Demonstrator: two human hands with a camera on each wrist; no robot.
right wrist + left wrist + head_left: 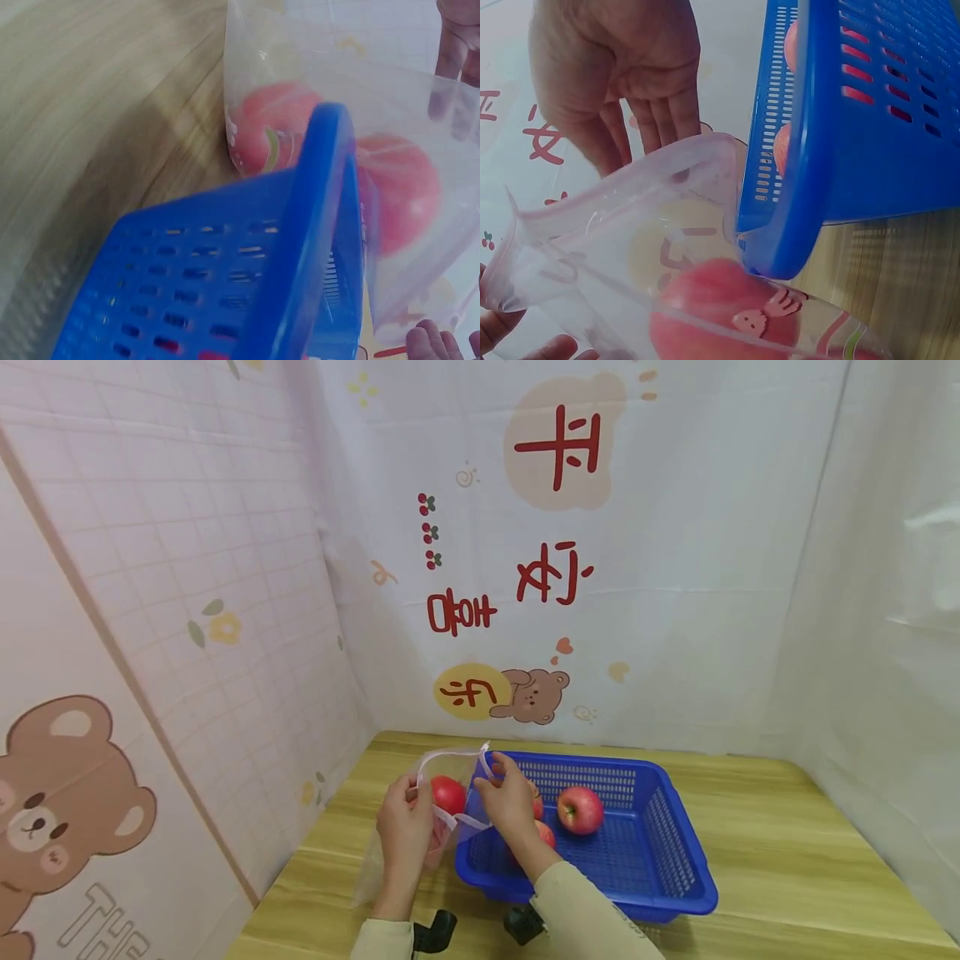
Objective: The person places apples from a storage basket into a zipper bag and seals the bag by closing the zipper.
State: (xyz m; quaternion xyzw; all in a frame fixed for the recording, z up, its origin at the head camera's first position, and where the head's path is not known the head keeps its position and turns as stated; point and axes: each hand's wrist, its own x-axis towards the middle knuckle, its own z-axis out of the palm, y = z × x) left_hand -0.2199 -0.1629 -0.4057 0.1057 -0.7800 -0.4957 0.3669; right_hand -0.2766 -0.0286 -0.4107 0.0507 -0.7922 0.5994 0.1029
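A clear plastic bag [592,255] with a pale pink rim stands at the left side of a blue basket [675,835], its mouth spread between the two hands. My left hand [405,818] pinches the left edge of the rim. At the opposite edge, my right hand [510,802] holds the rim between thumb and fingers, over the basket's left end. Inside the bag are a red apple [448,795] and another apple [274,124] lower down. A red-and-yellow apple [580,810] lies in the basket; two more apples are partly hidden by my right hand and forearm.
The basket and bag rest on a wood-grain table [780,843]. A white printed curtain [675,568] hangs behind, and another patterned sheet [247,693] closes the left side. Black wrist mounts [435,932] sit by both sleeves.
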